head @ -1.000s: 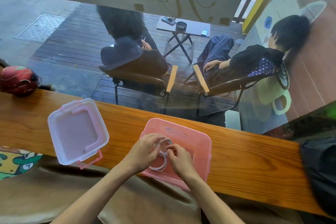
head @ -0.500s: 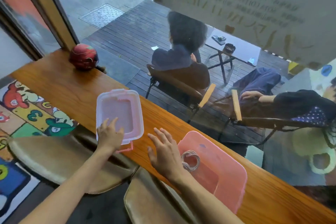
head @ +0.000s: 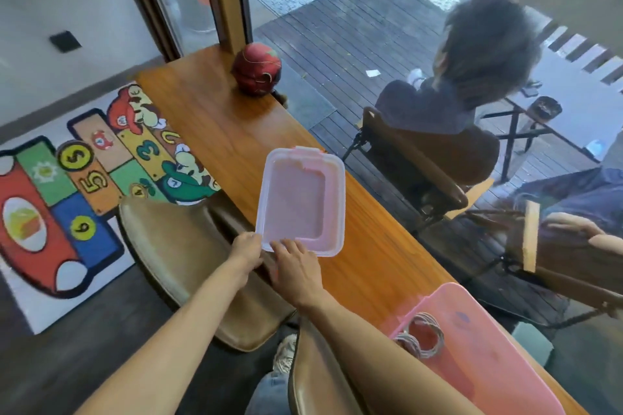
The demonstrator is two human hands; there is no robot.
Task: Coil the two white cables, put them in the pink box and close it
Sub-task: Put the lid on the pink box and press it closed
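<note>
- Left hand [head: 247,248]: placed at the near left corner of the lid [head: 301,200]; the fingers are curled at the rim and appear to grip it, though the fingertips are hidden beneath the edge.
- Right hand [head: 296,266]: set just beside the left hand, fingers bent over the lid's near edge and touching it (a firm hold cannot be confirmed).
- Lid: found lying on the desk [head: 215,118], well apart from the pink box [head: 478,344] and not yet fitted.
- Pink box: located at the right end of the desk, open.
- White cables [head: 419,335]: seen coiled inside the pink box, at its near left corner.
- Progress: coiling and stowing are judged complete; carrying the lid across and closing the box are judged outstanding.
</note>
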